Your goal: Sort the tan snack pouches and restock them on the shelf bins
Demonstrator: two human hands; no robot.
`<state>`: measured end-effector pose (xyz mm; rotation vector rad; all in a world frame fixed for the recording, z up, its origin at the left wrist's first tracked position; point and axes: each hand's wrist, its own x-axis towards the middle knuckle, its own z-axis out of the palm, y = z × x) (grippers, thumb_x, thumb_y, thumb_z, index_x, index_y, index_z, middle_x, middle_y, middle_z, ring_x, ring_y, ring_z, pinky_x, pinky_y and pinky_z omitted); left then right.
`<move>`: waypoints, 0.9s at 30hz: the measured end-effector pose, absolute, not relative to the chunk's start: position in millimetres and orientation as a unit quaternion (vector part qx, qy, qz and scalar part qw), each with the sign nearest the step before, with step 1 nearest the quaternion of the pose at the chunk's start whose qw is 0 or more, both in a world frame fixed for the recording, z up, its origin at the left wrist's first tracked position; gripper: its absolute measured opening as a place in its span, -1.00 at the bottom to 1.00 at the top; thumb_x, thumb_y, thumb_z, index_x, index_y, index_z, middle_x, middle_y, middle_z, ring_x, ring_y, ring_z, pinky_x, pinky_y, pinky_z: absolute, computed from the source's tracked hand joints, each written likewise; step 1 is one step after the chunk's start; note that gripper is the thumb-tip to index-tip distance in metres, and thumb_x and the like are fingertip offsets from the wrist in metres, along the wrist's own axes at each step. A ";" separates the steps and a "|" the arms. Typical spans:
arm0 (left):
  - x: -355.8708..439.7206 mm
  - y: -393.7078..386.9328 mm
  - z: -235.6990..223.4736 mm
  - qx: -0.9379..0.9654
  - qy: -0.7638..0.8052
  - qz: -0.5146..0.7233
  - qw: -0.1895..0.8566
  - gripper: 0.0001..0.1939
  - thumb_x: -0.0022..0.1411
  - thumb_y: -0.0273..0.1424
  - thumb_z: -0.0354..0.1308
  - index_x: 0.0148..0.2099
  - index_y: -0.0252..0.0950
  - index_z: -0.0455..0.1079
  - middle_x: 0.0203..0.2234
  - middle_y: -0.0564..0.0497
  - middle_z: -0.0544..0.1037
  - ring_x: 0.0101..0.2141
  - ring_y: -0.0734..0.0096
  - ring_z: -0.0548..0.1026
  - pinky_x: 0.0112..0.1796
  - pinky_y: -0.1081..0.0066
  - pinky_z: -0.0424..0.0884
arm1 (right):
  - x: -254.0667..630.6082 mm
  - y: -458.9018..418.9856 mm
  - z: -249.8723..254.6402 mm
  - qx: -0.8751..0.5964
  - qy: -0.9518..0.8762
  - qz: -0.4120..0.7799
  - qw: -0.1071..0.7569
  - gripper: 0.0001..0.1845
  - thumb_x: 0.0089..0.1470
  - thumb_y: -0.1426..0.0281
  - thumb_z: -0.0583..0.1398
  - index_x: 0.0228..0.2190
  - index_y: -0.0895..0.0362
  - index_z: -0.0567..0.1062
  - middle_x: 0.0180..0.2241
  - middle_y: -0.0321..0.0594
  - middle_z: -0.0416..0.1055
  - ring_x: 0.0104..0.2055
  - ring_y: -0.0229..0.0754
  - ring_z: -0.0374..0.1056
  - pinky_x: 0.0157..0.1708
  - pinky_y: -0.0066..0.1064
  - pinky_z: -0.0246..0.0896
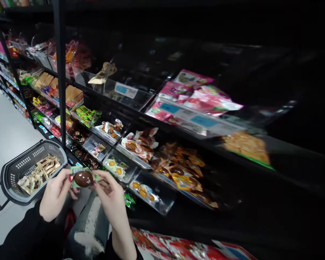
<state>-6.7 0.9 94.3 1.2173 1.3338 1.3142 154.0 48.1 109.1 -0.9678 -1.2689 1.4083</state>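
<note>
Between my two hands is a small plastic-wrapped brown egg (83, 178), shiny, with greenish ends to its wrapper. My left hand (55, 195) pinches the wrapper's left end, and my right hand (110, 193) grips the right end. Just left of my hands sits a grey shopping basket (9, 180) with several beige packets (40, 173) inside. To the right of the egg are clear bins, one with yellow round packaged snacks (116, 168) and another with more of a similar yellow kind (143, 190).
A black shelf post (60, 72) rises beyond my hands. Clear bins of brown wrapped snacks (178, 169) fill the lower shelf, with pink packets (197, 94) on the upper one. Red packages (173, 245) lie low at the front. Pale floor (5, 119) shows at left.
</note>
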 end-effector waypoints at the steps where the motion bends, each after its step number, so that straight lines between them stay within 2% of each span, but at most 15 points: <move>1: -6.0 -1.0 94.2 0.537 0.544 0.537 0.357 -0.80 0.34 -0.35 0.01 -0.09 -0.25 0.42 -0.52 0.01 0.57 -0.60 0.40 0.54 -0.51 0.44 0.49 | 156.5 47.9 107.6 -0.379 -0.541 0.572 0.487 -0.81 0.01 0.46 0.22 -0.26 0.05 0.48 -0.45 -0.32 0.47 -0.39 -0.26 0.47 -0.37 -0.45 0.43; 4: -6.3 -2.5 95.3 0.680 0.467 0.560 0.075 -0.68 0.27 -0.57 0.05 0.01 -0.19 0.44 -0.27 -0.05 0.63 -0.27 0.31 0.61 -0.23 0.42 0.52 | 161.9 50.0 101.9 -0.295 -0.579 0.517 0.557 -0.85 0.01 0.53 0.23 -0.40 0.04 0.56 -0.39 -0.27 0.53 -0.26 -0.20 0.50 -0.25 -0.39 0.42; 6: -8.0 -0.7 98.9 0.740 0.385 0.551 -0.026 -0.54 0.26 -0.63 0.04 0.14 -0.18 0.36 -0.10 -0.09 0.59 -0.07 0.26 0.55 -0.09 0.34 0.50 | 164.9 51.2 99.3 -0.237 -0.594 0.458 0.617 -0.77 0.02 0.57 0.23 -0.39 -0.01 0.59 -0.38 -0.28 0.55 -0.19 -0.17 0.49 -0.18 -0.31 0.40; 8: -10.8 1.0 104.3 0.776 0.331 0.533 -0.051 -0.47 0.25 -0.65 0.06 0.23 -0.22 0.27 -0.03 -0.15 0.55 0.02 0.22 0.49 -0.06 0.29 0.51 | 168.2 50.7 99.8 -0.202 -0.618 0.395 0.649 -0.69 0.02 0.61 0.22 -0.36 -0.06 0.60 -0.37 -0.29 0.57 -0.17 -0.16 0.47 -0.16 -0.26 0.39; 12: -14.6 -0.5 112.6 0.803 0.292 0.516 -0.063 -0.44 0.20 -0.66 0.13 0.23 -0.27 0.25 -0.04 -0.15 0.56 0.07 0.10 0.44 -0.08 0.15 0.53 | 175.5 45.9 107.9 -0.166 -0.651 0.326 0.665 -0.61 0.00 0.65 0.23 -0.27 -0.07 0.61 -0.35 -0.27 0.59 -0.19 -0.15 0.46 -0.19 -0.24 0.39; 15: -9.3 -2.9 112.5 0.789 0.309 0.530 -0.046 -0.48 0.21 -0.65 0.11 0.20 -0.24 0.29 -0.11 -0.11 0.59 0.01 0.14 0.49 -0.10 0.17 0.54 | 178.6 43.1 112.9 -0.184 -0.648 0.323 0.665 -0.63 0.02 0.64 0.21 -0.27 -0.07 0.61 -0.35 -0.27 0.59 -0.20 -0.16 0.47 -0.20 -0.26 0.38; 18: 2.8 -1.9 110.6 0.695 0.438 0.569 -0.009 -0.64 0.23 -0.62 0.10 0.03 -0.20 0.44 -0.23 -0.01 0.64 -0.24 0.35 0.61 -0.23 0.42 0.55 | 178.7 43.1 112.0 -0.267 -0.630 0.383 0.620 -0.76 0.03 0.57 0.22 -0.35 0.00 0.61 -0.45 -0.29 0.57 -0.39 -0.24 0.46 -0.34 -0.38 0.38; 21: 13.2 3.6 110.5 0.570 0.563 0.585 0.126 -0.83 0.23 -0.51 0.13 -0.16 -0.27 0.49 -0.42 0.05 0.64 -0.52 0.46 0.58 -0.44 0.54 0.52 | 176.4 44.9 106.4 -0.357 -0.574 0.483 0.556 -0.91 0.04 0.44 0.23 -0.46 0.11 0.55 -0.59 -0.33 0.49 -0.59 -0.31 0.37 -0.56 -0.50 0.29; 23: 16.2 9.2 111.3 0.518 0.583 0.576 0.247 -0.86 0.23 -0.41 0.13 -0.19 -0.30 0.49 -0.49 0.05 0.62 -0.60 0.45 0.55 -0.51 0.51 0.51 | 173.5 44.8 103.3 -0.391 -0.558 0.502 0.533 -0.84 0.07 0.39 0.20 -0.51 0.14 0.48 -0.63 -0.34 0.45 -0.63 -0.32 0.34 -0.63 -0.52 0.25; 25: 17.5 15.4 112.7 0.480 0.582 0.569 0.326 -0.81 0.22 -0.35 0.13 -0.17 -0.30 0.48 -0.41 -0.01 0.63 -0.53 0.38 0.58 -0.48 0.46 0.53 | 168.6 41.5 103.0 -0.427 -0.589 0.414 0.546 -0.83 0.10 0.40 0.17 -0.51 0.14 0.46 -0.64 -0.35 0.43 -0.63 -0.34 0.32 -0.62 -0.53 0.23; 27: 19.1 20.4 114.3 0.455 0.575 0.568 0.374 -0.76 0.19 -0.30 0.14 -0.14 -0.29 0.47 -0.28 -0.07 0.62 -0.37 0.30 0.60 -0.40 0.40 0.54 | 160.9 34.7 106.4 -0.439 -0.659 0.203 0.576 -0.86 0.11 0.48 0.16 -0.46 0.14 0.48 -0.64 -0.35 0.40 -0.61 -0.35 0.29 -0.58 -0.50 0.21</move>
